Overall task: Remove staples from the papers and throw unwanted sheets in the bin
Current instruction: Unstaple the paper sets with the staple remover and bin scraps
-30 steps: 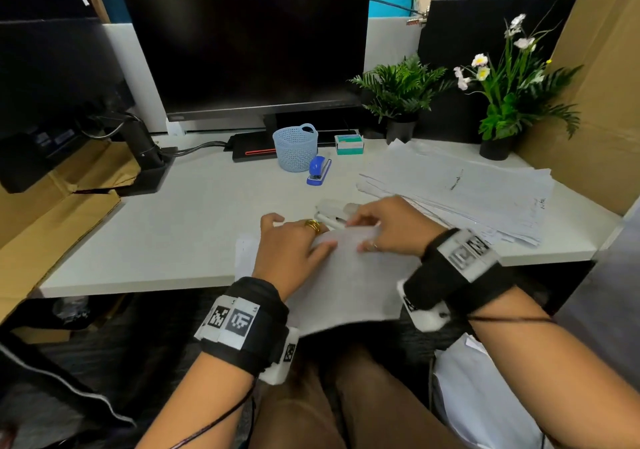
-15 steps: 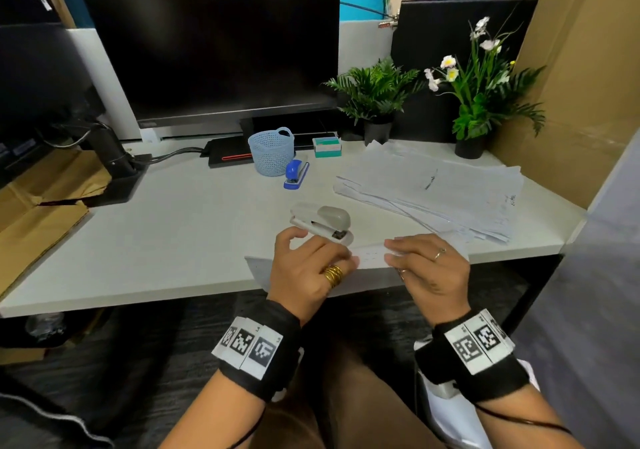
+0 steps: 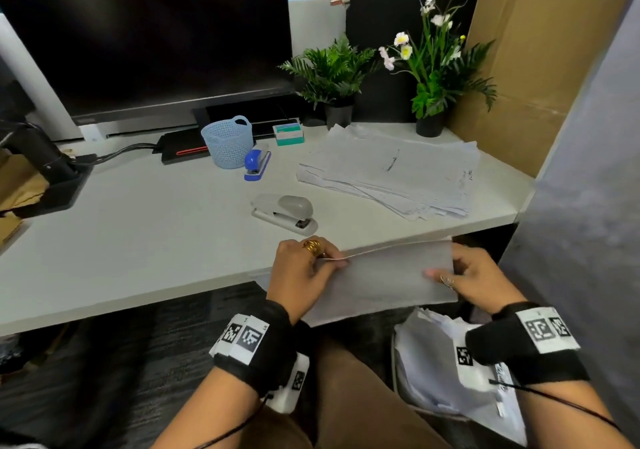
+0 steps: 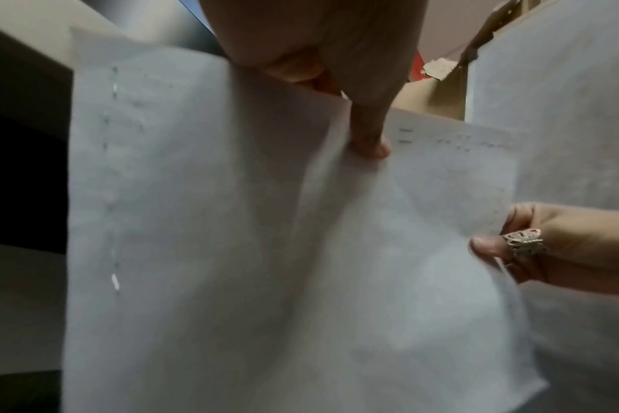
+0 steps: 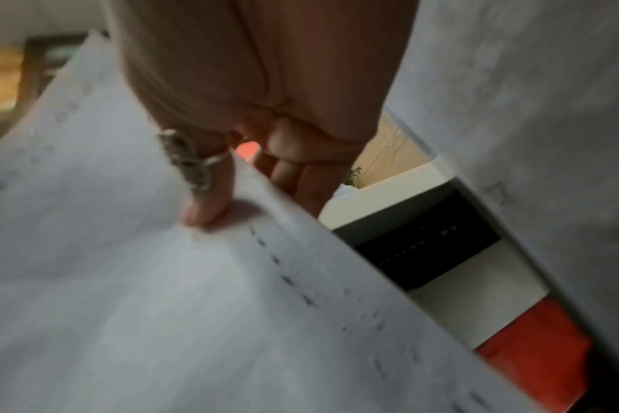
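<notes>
We see both hands holding one sheet [image 3: 388,275] in the lower centre of the head view, off the near edge of the table [image 3: 145,234] and above the lap. The left hand [image 3: 301,272] pinches the sheet's upper left corner — thumb on the near face, the other fingers curled behind; a gold ring sits on one finger. The right hand [image 3: 478,275] grasps the sheet's right edge, its thumb [image 3: 434,273] pressed on the near face and the remaining fingers behind the paper. In the left wrist view the sheet [image 4: 230,223] fills most of the frame, faint print along its left side, with the ringed right hand [image 4: 555,248] at the right edge. The right wrist view shows the same thumb [image 5: 209,201] pressing the sheet [image 5: 159,307]; the picture is blurred and the print cannot be read.

At the lower right of the head view, below the right wrist, a bin [image 3: 450,379] holds crumpled white paper.

On the table, a grey stapler [image 3: 285,213] lies just above the hands, apart from them. Further up sit a blue stapler [image 3: 257,164] beside a pale blue basket [image 3: 228,142], and a small staple box [image 3: 289,134]. A loose stack of papers [image 3: 394,171] spreads across the right of the table, below two potted plants [image 3: 381,68]. A dark monitor [image 3: 145,33] fills the upper left.
</notes>
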Demonstrator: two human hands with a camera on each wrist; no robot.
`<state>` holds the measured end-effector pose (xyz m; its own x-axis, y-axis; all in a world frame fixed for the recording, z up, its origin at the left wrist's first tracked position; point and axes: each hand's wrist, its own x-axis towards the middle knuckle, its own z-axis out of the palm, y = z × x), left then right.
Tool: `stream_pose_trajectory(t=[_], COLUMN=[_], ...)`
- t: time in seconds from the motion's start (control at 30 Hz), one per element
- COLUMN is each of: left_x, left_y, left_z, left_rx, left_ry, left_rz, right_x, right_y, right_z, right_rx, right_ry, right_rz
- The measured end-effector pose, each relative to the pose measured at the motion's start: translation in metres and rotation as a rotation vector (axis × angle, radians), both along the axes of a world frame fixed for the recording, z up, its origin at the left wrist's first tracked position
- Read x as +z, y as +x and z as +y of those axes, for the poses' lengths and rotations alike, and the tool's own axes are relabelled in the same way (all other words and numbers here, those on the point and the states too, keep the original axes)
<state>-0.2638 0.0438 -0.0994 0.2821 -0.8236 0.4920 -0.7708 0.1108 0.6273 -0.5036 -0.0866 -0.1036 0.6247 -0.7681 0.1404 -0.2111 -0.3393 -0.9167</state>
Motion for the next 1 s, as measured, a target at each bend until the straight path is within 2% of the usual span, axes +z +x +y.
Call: stream_pose_trajectory(t=[0.1,0.17,0.23,0.37,0.43,0.53,0.6,0.67,0.77,0.87,0.93,1.0], left_x=[-0.004,-0.006,-0.002,0.0,-0.002,-0.004,-0.006,-0.005,-0.003,-0.002,-0.002,-0.003], left_y=[-0.01,-0.013,-0.02,-0.032,-0.037,-0.038,-0.034,-0.031,-0.029,-0.029,-0.029,-0.029], left_z=[-0.013,-0.027,-0.042,-0.071,-0.081,-0.087,-0.086,-0.084,-0.084,-0.085,-0.085,-0.085], left_rx=[-0.092,-0.137,-0.17,-0.138,-0.108,-0.086,-0.111,-0.144,-0.174,-0.181,-0.183,-0.183], left_ry=[0.066,0.114,0.151,0.286,0.352,0.384,0.415,0.44,0.469,0.475,0.473,0.481], left_rz=[-0.289,-0.405,-0.476,-0.556,-0.591,-0.586,-0.599,-0.617,-0.615,-0.607,-0.612,-0.622], right_x=[-0.023,-0.032,-0.038,-0.05,-0.062,-0.09,-0.112,-0.136,-0.166,-0.173,-0.172,-0.175], right_y=[-0.022,-0.039,-0.054,-0.059,-0.055,-0.045,-0.037,-0.031,-0.022,-0.019,-0.022,-0.029], right_z=[-0.006,-0.008,-0.008,-0.006,-0.009,-0.013,-0.011,-0.01,-0.007,-0.007,-0.015,-0.023], right_rx=[-0.239,-0.349,-0.446,-0.489,-0.458,-0.423,-0.335,-0.267,-0.282,-0.283,-0.303,-0.235], right_ry=[-0.202,-0.312,-0.332,-0.317,-0.26,-0.223,-0.21,-0.293,-0.383,-0.414,-0.353,-0.434], right_rz=[0.239,0.428,0.627,1.103,1.209,1.205,1.182,1.14,1.144,1.152,1.098,1.116])
